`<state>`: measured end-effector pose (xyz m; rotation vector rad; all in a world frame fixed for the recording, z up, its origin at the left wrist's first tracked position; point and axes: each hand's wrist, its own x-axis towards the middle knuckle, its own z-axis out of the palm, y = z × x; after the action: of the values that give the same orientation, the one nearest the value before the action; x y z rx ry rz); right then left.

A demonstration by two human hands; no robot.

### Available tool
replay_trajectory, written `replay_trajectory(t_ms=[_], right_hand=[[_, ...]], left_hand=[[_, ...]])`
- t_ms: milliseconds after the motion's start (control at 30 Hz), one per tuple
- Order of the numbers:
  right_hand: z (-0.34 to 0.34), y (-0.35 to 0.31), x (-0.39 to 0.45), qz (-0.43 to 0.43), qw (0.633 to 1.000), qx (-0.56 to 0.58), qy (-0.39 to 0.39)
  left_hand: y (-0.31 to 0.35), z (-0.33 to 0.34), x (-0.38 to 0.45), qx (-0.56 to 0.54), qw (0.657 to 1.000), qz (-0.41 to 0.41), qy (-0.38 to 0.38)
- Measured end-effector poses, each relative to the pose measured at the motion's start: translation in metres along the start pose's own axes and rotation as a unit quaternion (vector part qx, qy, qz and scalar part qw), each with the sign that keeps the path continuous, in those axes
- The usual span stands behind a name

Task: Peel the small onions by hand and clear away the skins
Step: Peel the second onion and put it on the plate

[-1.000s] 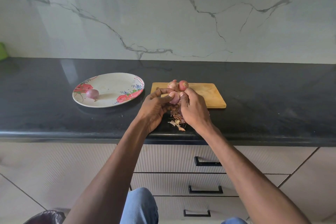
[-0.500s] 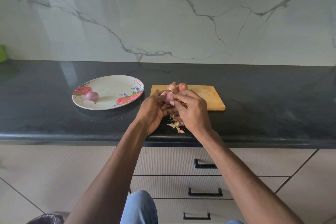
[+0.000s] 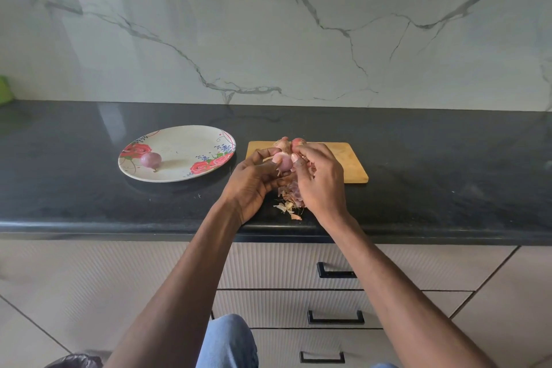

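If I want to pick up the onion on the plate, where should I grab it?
Pinch the onion around its round middle, coming straight down from above. It lies on its side on the plate, root tip toward you, nothing touching it, so both round sides are free. The thin tip would probably slip.

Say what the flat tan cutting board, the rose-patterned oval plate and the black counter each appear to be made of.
Flat tan cutting board: looks like wood, matt, with faint grain and rounded corners. Rose-patterned oval plate: glazed ceramic or melamine, which one cannot be told; smooth off-white surface with printed flowers. Black counter: seemingly polished speckled stone, perhaps granite, since it reflects the light wall.
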<state>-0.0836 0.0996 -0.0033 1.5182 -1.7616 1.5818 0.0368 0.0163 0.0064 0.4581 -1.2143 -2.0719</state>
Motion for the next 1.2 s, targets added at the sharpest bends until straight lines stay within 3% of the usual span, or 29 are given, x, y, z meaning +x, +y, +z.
replay_trajectory(t_ms=[233,433,667,933,1067,1200], right_hand=[[-0.003,0.003,0.005,0.116,0.991,0.059,-0.034],[0.002,0.001,0.003,0.118,0.991,-0.008,-0.065],[-0.001,0.008,0.005,0.178,0.984,-0.01,-0.026],[0.001,-0.001,-0.003,-0.065,0.998,-0.006,-0.014],[0.002,0.0,-0.006,-0.089,0.995,-0.047,-0.002],[0.002,0.005,-0.003,-0.006,0.996,-0.08,0.03]], left_hand=[[-0.004,0.002,0.0,0.048,0.999,0.011,-0.009],[-0.006,0.001,0.001,0.123,0.992,0.028,-0.013],[-0.001,0.001,0.001,0.038,0.998,0.021,0.046],[0.001,0.001,0.0,0.002,1.0,0.011,0.022],[0.002,0.002,-0.002,0.002,1.0,0.013,0.013],[0.003,0.001,-0.001,-0.013,1.0,0.011,0.019]])
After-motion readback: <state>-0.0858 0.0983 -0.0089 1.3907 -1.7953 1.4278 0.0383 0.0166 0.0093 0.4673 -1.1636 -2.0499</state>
